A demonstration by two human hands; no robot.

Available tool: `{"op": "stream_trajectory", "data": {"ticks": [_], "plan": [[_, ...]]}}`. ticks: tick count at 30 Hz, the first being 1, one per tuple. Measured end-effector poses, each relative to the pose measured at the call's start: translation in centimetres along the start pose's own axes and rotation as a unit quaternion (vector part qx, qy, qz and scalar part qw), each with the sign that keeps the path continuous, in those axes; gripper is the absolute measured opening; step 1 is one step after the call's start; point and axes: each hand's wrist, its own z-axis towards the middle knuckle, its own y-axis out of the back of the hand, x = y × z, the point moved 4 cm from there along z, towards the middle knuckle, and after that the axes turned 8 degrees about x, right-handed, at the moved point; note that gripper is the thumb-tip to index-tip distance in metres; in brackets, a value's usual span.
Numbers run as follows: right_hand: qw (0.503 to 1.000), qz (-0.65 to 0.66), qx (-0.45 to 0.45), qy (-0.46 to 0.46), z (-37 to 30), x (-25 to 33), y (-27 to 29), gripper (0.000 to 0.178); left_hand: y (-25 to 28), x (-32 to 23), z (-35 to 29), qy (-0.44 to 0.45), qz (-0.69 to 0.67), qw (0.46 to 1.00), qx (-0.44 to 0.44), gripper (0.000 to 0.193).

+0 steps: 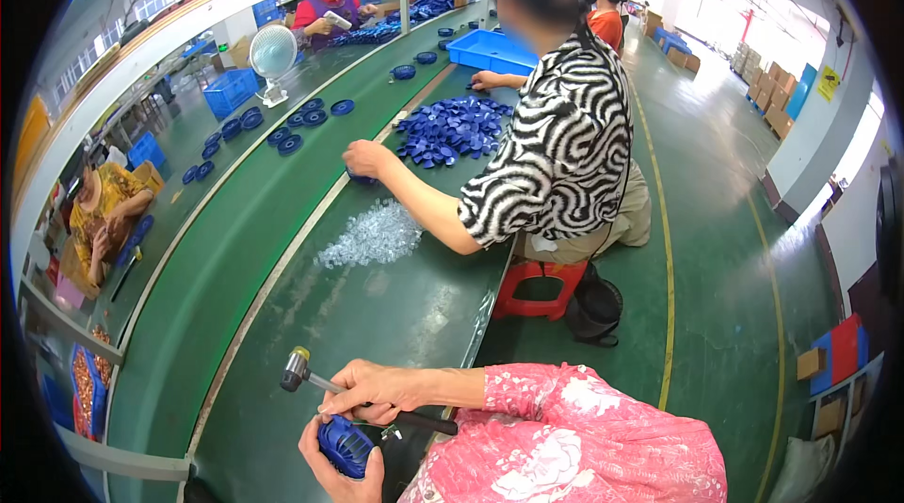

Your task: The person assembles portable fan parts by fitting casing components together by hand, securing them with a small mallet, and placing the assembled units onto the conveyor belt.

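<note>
A small hammer (363, 397) is gripped in the right hand (377, 390), fingers wrapped round the black handle, with the metal head sticking out to the left over the green tabletop (377, 305). Just below it, a blue round part (346, 445) is cupped in the left hand (334, 461), fingers curled under and around it, right at the tabletop's near edge. Both forearms are covered by a pink floral sleeve (574, 437).

Further up the tabletop, a heap of clear bits (372, 235) can be seen, then a pile of blue caps (450, 129) and a blue tray (492, 51). A co-worker in a zebra-print top (565, 150) is sat on a red stool (537, 282), one hand rested near the caps.
</note>
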Motion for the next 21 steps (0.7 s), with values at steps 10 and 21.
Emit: {"op": "stream_trajectory", "data": {"ticks": [10, 21], "plan": [[1.000, 0.027, -0.009, 0.008, 2.1, -1.7, 1.5, 0.018, 0.5, 1.8, 0.3, 0.059, -0.056, 0.997, -0.011, 0.068], [0.999, 0.018, -0.022, -0.041, 5.1, -2.1, 3.0, 0.018, 1.0, 4.5, 1.0, 0.042, -0.027, 0.997, -0.065, 0.070]]}}
